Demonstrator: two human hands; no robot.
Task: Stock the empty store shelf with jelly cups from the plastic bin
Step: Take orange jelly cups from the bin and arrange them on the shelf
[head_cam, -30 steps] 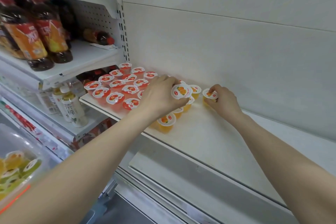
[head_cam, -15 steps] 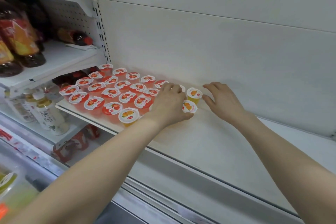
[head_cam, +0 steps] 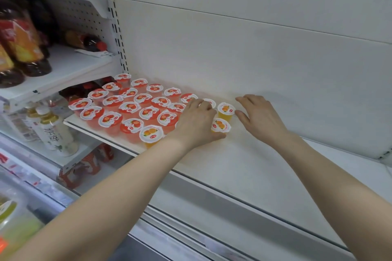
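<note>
- Plastic bin: nearest, at the lower left edge, blurred; pale green and yellow contents showed, count not readable.
- Shelf: white, its right half bare, with cups only on the left half.
- Front orange jelly cup: stood at the shelf's front lip. Judged the likeliest loss, since any sideways shove through the packed rows could tip it over the edge.
- Left hand: lay palm down over the orange cups, fingers bent across the lids. Whether it gripped a cup underneath could not be told.
- Two orange jelly cups: stood upright between the hands, one just behind the other, the nearer against the left thumb.
- Right hand: fingers spread and relaxed, holding nothing, thumb just beside the farther orange cup. Judged risk: a nudge high on a cup would topple it instead of sliding it.
- Red jelly cups: stood in close rows running back to the wall, lids up.
- Drink bottles: on neighbouring shelves to the left.
</note>
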